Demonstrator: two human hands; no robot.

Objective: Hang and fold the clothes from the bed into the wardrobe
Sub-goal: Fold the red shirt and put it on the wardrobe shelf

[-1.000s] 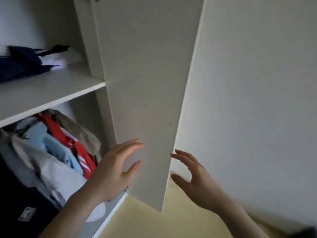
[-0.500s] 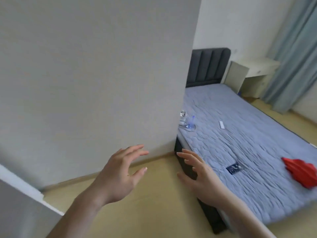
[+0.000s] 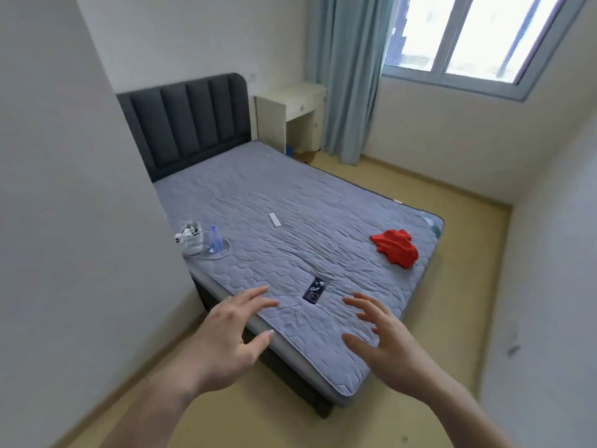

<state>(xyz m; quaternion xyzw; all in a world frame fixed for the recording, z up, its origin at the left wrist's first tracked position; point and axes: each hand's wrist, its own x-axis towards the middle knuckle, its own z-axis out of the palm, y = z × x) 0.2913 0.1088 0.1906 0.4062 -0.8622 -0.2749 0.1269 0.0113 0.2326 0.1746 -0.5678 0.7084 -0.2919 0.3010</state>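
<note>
Both hands hang empty in front of the person, over the near corner of the bed: the left hand (image 3: 231, 337) has its fingers spread and loosely straight, and the right hand (image 3: 384, 337) is the same, fingers splayed, gripping nothing. Neither touches the mattress.

Just beyond them a dark phone (image 3: 314, 290) lies flat on the grey quilted bed (image 3: 290, 195). Farther up its left edge are a small clear bottle (image 3: 214, 239) and a white pouch with a cable (image 3: 191, 238) (what is inside it is too small to tell), and a white remote (image 3: 275, 219) lies near the middle.

The one garment in view is the red piece of clothing (image 3: 395, 248), crumpled near the far right edge of the bed, well apart from both hands. The wardrobe is not in view.

The step in hand looks like fetching that garment. To do it well, the person would move round toward the right side of the bed rather than lean across the phone, take the cloth with both hands at its outer edges, and lift it clear so it falls open for folding or hanging.
</note>
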